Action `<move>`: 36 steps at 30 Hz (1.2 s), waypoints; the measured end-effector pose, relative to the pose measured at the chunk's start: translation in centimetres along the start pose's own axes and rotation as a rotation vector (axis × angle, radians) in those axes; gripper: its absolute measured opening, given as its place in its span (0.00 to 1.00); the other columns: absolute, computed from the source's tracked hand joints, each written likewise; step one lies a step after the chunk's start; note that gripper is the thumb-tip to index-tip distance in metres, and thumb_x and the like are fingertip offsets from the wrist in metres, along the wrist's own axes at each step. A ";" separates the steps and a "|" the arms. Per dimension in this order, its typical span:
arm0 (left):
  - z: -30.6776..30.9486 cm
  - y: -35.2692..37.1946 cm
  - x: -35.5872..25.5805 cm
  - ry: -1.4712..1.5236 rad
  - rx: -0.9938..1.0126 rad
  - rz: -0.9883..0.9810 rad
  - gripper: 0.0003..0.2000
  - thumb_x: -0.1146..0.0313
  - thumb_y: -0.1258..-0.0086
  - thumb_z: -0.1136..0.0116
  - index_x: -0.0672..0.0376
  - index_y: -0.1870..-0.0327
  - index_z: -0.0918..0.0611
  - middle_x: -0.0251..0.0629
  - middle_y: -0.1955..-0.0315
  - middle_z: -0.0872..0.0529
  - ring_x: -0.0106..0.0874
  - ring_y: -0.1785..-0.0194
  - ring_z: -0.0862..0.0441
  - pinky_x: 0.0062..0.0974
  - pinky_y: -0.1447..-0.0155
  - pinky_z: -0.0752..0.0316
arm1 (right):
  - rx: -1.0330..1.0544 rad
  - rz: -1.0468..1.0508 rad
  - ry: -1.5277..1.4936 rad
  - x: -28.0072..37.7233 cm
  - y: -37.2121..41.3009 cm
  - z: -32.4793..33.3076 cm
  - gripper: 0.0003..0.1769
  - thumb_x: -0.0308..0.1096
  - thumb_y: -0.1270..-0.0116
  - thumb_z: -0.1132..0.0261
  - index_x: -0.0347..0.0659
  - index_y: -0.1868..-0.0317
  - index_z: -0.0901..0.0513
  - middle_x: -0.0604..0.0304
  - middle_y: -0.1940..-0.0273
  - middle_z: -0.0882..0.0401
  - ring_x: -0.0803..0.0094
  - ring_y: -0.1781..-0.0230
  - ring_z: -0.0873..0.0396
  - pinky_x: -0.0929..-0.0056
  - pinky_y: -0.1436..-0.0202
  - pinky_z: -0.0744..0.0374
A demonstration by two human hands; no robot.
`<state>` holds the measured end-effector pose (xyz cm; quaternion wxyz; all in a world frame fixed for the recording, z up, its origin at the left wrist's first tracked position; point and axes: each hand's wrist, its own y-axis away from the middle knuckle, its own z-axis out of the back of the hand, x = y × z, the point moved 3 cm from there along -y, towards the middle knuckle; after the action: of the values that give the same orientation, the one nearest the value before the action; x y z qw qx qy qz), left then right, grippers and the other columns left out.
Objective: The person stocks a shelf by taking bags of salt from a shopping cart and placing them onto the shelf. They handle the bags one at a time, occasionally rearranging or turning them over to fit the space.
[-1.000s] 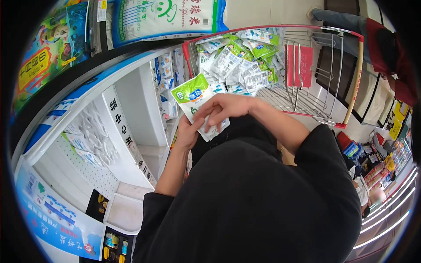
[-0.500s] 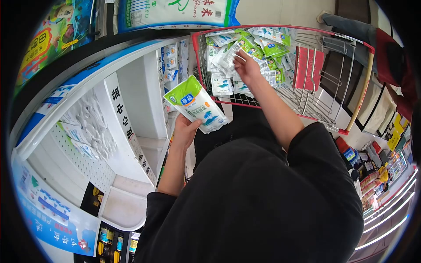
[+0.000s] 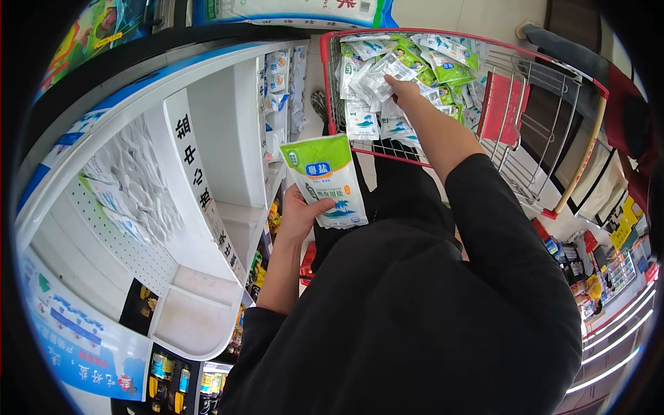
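Beside the white curved shelf unit [image 3: 207,207], centre-left, the left hand [image 3: 299,213] props a green-and-white plastic salt bag [image 3: 330,181] upright, fingers pinching its lower edge, label outward, likely for reading. Upper right, the right hand [image 3: 408,93] reaches into the red wire cart [image 3: 519,152], fingers curled on heaped plastic packets [image 3: 363,121]; grip unclear.

A person seen from above, dressed in a plain black top [image 3: 415,318] of soft, matte fabric. The cloth lies loose and smooth over the shoulders and chest, with a few gentle folds. The left sleeve [image 3: 252,339] ends near the elbow in a slightly bunched edge, and the right sleeve [image 3: 494,214] also ends near the elbow. Below both sleeves the forearms are uncovered, and the left hand [image 3: 299,216] and right hand [image 3: 406,88] are bare. More dark clothing [image 3: 404,190] shows lower down, its kind unclear.
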<state>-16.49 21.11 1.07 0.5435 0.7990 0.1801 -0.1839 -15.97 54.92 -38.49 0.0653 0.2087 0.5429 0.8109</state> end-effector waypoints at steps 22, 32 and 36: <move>0.8 12.0 -20.8 0.276 0.077 -0.639 0.17 0.71 0.19 0.38 0.67 0.34 0.20 0.43 0.42 0.11 0.33 0.42 0.12 0.36 0.37 0.16 | 0.768 0.262 -0.496 3.1 38.0 9.8 0.29 0.18 0.28 0.36 0.31 0.28 0.29 0.46 0.37 0.17 0.52 0.39 0.15 0.50 0.34 0.16; 12.1 11.3 -36.5 -0.205 -0.426 -0.612 0.19 0.60 0.21 0.36 0.71 0.43 0.17 0.46 0.58 0.08 0.39 0.57 0.07 0.34 0.53 0.12 | 0.767 0.487 -0.536 8.5 44.2 8.5 0.27 0.19 0.26 0.40 0.28 0.28 0.29 0.44 0.36 0.18 0.51 0.38 0.15 0.51 0.32 0.16; 10.6 16.4 -37.1 -1.246 -0.962 -0.563 0.29 0.46 0.30 0.30 0.66 0.43 0.15 0.58 0.55 0.08 0.42 0.55 0.07 0.37 0.51 0.15 | 0.755 0.527 -0.528 8.5 45.9 8.6 0.27 0.19 0.27 0.39 0.28 0.28 0.29 0.45 0.36 0.18 0.51 0.39 0.15 0.51 0.33 0.16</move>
<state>-41.74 2.30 28.78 0.7592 0.1571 0.0984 -0.6238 -14.62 46.67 8.25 -0.0859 0.5441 0.6913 0.4677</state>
